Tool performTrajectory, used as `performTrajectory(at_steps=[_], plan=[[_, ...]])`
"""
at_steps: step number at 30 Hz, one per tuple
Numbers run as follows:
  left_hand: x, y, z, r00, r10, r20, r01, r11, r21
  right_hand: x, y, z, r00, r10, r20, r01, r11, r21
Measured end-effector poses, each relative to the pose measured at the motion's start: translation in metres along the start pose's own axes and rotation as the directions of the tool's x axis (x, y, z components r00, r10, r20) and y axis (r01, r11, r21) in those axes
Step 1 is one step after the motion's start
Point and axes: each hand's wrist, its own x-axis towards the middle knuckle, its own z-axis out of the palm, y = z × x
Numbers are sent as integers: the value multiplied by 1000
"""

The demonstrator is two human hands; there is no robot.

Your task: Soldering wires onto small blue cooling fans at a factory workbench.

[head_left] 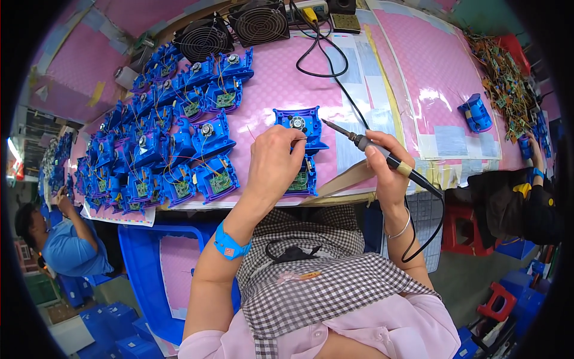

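Observation:
My right hand (pixel 388 164) is closed around a soldering iron (pixel 391 160), its dark tip pointing left toward a blue plastic housing (pixel 317 128). A round speaker (pixel 297 123) is fixed in that housing. My left hand (pixel 272 161) is at the housing's left side, fingertips pinched on what looks like a thin wire (pixel 301 139); most of it is hidden by the fingers. The iron's tip is just right of the housing, apart from the speaker. Directly below, partly behind my left hand, a second blue shell holds a green circuit board (pixel 304 179).
Rows of blue housings (pixel 143 143) with boards, speakers and loose wires fill the left of the table. Two black fans (pixel 258 24) stand at the back. The iron's cable (pixel 353 102) crosses the table. One blue housing (pixel 476 113) and a wire pile (pixel 502 78) lie right. People sit on both sides.

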Motion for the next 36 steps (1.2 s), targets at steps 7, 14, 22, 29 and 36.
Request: performTrajectory(at_steps=[7, 14, 22, 29, 36], plan=[[-10, 10, -27, 972, -27, -235, 23, 1000, -19, -2, -1, -2, 998, 46, -48, -45, 998, 33], [-31, -21, -42, 945, -53, -323, 102, 986, 135, 0, -9, -3, 1000, 31, 2, -31, 995, 93], [-19, 3, -26, 957, -185, -223, 172, 982, -78, -3, -11, 7, 996, -44, 73, 39, 997, 67], [-15, -4, -22, 956, -112, -271, 121, 992, 18, -1, -12, 14, 988, -52, 148, 52, 999, 7], [-14, -7, -16, 954, -168, -246, 161, 986, -49, 5, -10, 21, 985, -80, 156, 84, 996, -23]])
